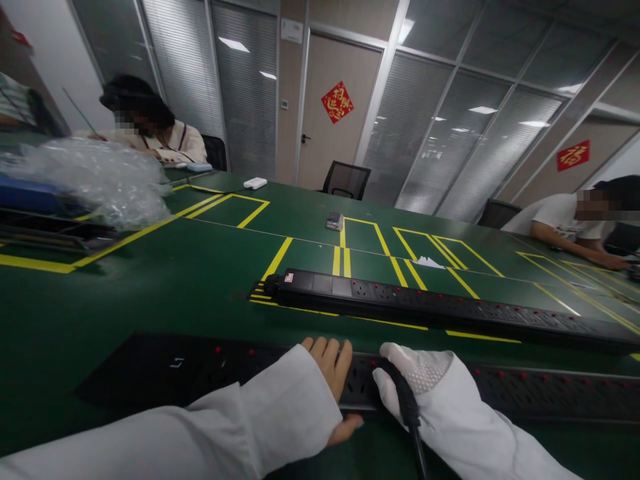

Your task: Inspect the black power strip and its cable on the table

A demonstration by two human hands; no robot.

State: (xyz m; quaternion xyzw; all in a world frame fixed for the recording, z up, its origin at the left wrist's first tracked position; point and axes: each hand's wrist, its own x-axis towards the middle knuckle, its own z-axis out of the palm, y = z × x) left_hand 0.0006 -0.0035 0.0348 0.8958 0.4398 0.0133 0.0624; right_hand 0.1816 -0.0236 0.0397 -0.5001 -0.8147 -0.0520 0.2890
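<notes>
A long black power strip [183, 367] with red lights and several sockets lies across the table in front of me. My left hand [333, 373], bare, is closed round it, with fingers over the far edge and thumb at the near edge. Just to the right, my right hand [425, 373] wears a white dotted glove and grips a black plug [404, 393] whose cord runs down toward me. The plug's front end is at the strip's sockets; whether it sits in one is hidden. A second black power strip [430, 303] lies parallel behind the first.
Yellow tape lines mark the green table [200, 293]. Clear plastic wrap [105, 180] lies at the left by a blue item [27, 193]. A small grey box [334, 221] and white paper [430, 262] lie farther back. One person sits far left, another far right.
</notes>
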